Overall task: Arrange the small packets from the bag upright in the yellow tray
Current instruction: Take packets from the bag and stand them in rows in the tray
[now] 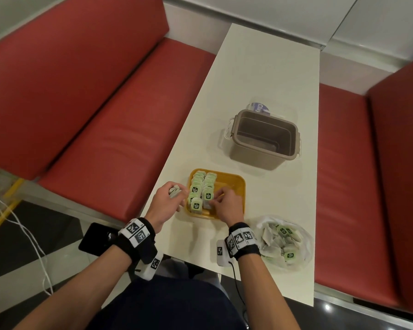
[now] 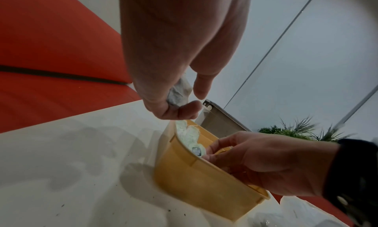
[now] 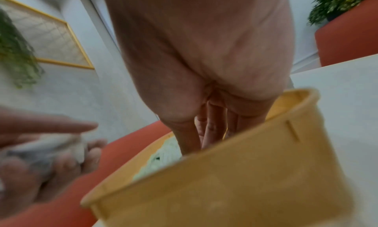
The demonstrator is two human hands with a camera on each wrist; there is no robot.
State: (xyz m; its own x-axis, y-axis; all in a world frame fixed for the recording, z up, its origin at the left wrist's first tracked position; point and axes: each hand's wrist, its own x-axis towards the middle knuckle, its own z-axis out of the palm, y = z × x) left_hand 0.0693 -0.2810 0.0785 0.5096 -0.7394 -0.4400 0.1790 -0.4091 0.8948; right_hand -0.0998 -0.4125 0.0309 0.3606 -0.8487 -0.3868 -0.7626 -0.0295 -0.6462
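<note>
Bare forearms — black wristbands [image 1: 138,236] with white square-code tags, dark trousers [image 1: 167,306].

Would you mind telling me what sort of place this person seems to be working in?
Probably a diner or café booth: red padded bench seats flank a long narrow white table, and green potted plants stand by the pale wall panels.

White table [image 1: 267,75], long, set between red benches [image 1: 119,129]. On it: yellow tray [image 1: 236,184] near front left edge, rows of small packets standing inside; grey tub [image 1: 262,153] farther back, open, small white-blue container [image 1: 260,107] just behind it; clear bag [image 1: 303,244] of packets at front right.
</note>
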